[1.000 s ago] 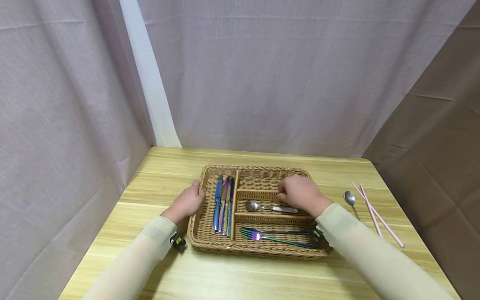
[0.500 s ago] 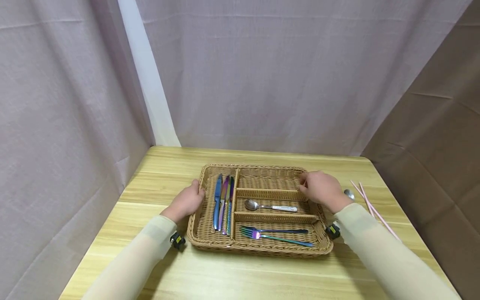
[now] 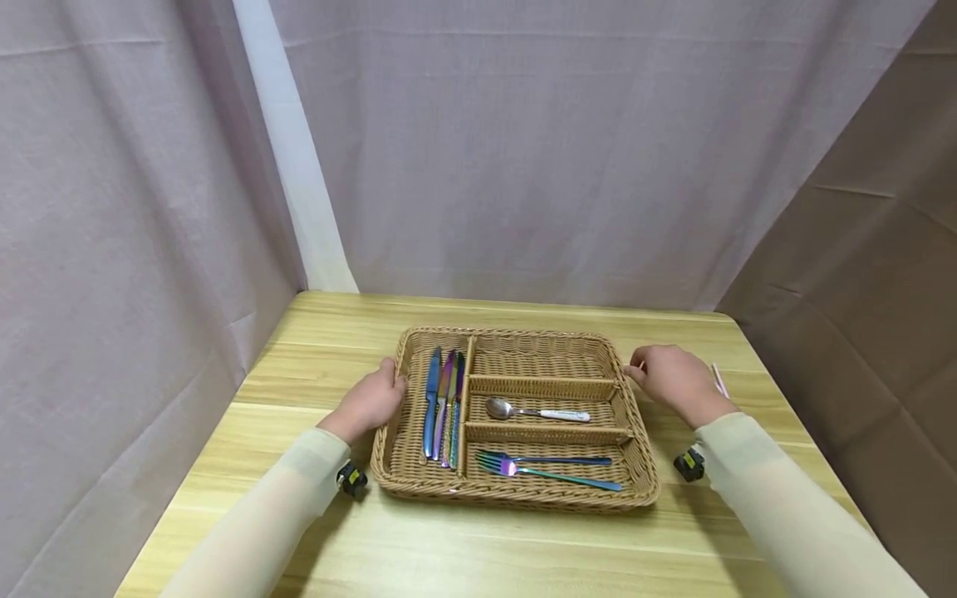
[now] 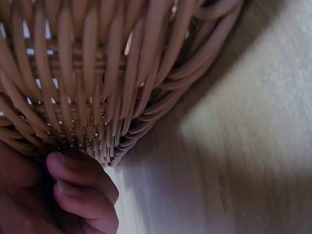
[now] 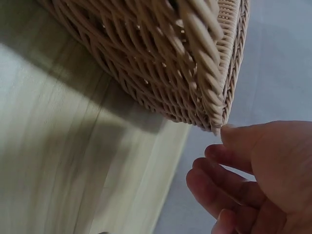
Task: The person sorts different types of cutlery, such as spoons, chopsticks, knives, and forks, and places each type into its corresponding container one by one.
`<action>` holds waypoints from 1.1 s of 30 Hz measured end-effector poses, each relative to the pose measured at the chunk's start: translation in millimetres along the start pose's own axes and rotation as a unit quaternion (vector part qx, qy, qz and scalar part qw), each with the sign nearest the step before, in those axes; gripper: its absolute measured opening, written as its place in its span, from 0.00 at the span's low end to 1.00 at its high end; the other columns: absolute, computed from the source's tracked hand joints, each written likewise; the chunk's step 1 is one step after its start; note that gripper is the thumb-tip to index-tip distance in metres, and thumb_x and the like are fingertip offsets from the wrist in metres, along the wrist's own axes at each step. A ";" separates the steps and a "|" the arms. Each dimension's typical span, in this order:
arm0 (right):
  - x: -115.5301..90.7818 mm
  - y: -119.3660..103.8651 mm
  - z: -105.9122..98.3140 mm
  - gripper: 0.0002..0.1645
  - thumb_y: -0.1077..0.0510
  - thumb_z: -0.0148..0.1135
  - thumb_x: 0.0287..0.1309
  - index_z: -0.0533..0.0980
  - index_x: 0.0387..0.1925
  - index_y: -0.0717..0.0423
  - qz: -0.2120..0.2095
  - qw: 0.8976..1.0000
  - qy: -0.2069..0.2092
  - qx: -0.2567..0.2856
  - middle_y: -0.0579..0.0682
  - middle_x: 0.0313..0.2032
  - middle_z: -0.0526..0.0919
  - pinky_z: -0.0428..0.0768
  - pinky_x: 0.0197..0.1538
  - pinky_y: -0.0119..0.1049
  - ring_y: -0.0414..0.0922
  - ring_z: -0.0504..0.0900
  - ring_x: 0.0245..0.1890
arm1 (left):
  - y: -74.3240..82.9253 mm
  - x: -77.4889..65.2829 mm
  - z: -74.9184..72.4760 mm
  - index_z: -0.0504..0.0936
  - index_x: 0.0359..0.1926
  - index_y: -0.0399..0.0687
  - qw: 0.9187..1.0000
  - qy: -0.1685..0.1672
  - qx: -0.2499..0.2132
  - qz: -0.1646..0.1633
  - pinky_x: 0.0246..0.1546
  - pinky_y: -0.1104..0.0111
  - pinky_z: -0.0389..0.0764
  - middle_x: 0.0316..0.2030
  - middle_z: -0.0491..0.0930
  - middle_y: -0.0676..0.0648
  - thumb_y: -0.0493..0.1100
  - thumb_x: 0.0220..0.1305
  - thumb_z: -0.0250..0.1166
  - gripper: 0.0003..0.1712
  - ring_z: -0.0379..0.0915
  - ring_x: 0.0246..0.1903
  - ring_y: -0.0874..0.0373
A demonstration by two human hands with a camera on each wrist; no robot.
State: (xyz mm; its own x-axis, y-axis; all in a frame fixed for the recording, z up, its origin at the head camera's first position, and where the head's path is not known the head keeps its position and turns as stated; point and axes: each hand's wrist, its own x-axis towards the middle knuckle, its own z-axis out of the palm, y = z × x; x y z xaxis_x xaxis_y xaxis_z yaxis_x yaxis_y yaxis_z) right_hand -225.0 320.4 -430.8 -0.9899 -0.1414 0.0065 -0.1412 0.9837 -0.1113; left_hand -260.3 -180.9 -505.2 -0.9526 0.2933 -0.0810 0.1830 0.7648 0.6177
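A wicker cutlery basket (image 3: 516, 497) with divided compartments sits on the table. My left hand (image 3: 371, 400) grips its left rim, and the left wrist view shows fingers (image 4: 85, 192) curled against the woven wall. Just outside the right rim is my right hand (image 3: 676, 384), its thumb tip right at the rim in the right wrist view and its other fingers loosely bent, holding nothing. Several knives (image 3: 443, 407) lie lengthwise in the left compartment. One spoon (image 3: 534, 412) with a white handle lies in the middle compartment. Two iridescent forks (image 3: 553, 467) fill the front one.
The back right compartment (image 3: 542, 359) shows bare wicker. Beyond my right hand a pink chopstick (image 3: 720, 380) shows only its end. The wooden table (image 3: 478, 548) runs to grey curtains (image 3: 508, 166) behind and a brown cloth (image 3: 860, 291) at the right.
My right hand has moved right, from above the basket's compartments to just outside its right rim. It now covers the loose spoon and most of the chopsticks. My left hand has stayed put.
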 end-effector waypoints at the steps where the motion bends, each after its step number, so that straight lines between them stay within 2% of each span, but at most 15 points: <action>1: -0.5 1.4 0.3 0.15 0.49 0.65 0.78 0.87 0.45 0.57 0.003 1.000 -0.001 0.000 0.54 0.38 0.90 0.86 0.37 0.59 0.54 0.88 0.34 | -0.3 0.0 0.3 0.64 0.70 0.31 1.000 -0.001 0.002 -0.001 0.54 0.45 0.87 0.52 0.83 0.29 0.49 0.89 0.44 0.26 0.85 0.48 0.40; 8: -7.5 10.7 -1.4 0.13 0.50 0.66 0.76 0.87 0.43 0.56 0.024 1.000 -0.009 0.010 0.55 0.37 0.90 0.83 0.31 0.58 0.54 0.86 0.33 | 1.0 -1.3 -0.1 0.64 0.70 0.32 1.000 -0.003 0.004 -0.002 0.53 0.45 0.87 0.49 0.83 0.30 0.50 0.89 0.44 0.26 0.85 0.46 0.41; 16: -16.6 35.1 4.0 0.12 0.52 0.67 0.74 0.86 0.42 0.58 0.036 0.999 -0.025 0.002 0.55 0.35 0.89 0.83 0.32 0.58 0.53 0.85 0.31 | 0.7 -0.3 -0.6 0.65 0.69 0.31 1.000 -0.001 0.002 0.001 0.50 0.46 0.88 0.46 0.83 0.32 0.49 0.89 0.44 0.25 0.84 0.43 0.43; 25: -35.6 54.0 0.0 0.09 0.56 0.67 0.72 0.86 0.40 0.59 0.055 0.996 -0.064 0.003 0.59 0.37 0.89 0.84 0.36 0.59 0.55 0.84 0.34 | 0.7 -0.2 0.1 0.64 0.70 0.32 1.000 -0.002 0.003 -0.003 0.53 0.44 0.87 0.50 0.83 0.29 0.50 0.89 0.44 0.26 0.85 0.46 0.41; 29: -39.2 59.3 1.3 0.11 0.55 0.66 0.73 0.82 0.32 0.54 0.070 0.995 -0.075 0.006 0.55 0.33 0.85 0.80 0.33 0.57 0.53 0.80 0.32 | -0.2 0.0 -0.2 0.64 0.69 0.31 1.000 0.001 0.000 -0.001 0.53 0.45 0.87 0.49 0.83 0.30 0.49 0.88 0.44 0.26 0.85 0.46 0.41; 33: -41.3 66.3 5.5 0.19 0.53 0.65 0.74 0.74 0.24 0.50 0.085 0.993 -0.086 0.008 0.54 0.29 0.81 0.78 0.31 0.56 0.54 0.77 0.30 | -1.0 -0.1 0.5 0.65 0.67 0.32 1.000 0.000 0.000 -0.002 0.50 0.46 0.88 0.46 0.82 0.32 0.49 0.88 0.44 0.24 0.84 0.43 0.43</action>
State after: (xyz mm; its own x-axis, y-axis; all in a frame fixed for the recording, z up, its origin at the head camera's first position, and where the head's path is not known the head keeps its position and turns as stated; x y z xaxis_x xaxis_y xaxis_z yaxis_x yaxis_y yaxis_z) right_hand -193.4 390.8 -443.9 -0.9832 0.0074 -0.1825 0.0283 0.9932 -0.1125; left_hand -260.2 -181.4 -506.2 -0.9533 0.2904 -0.0826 0.1796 0.7653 0.6181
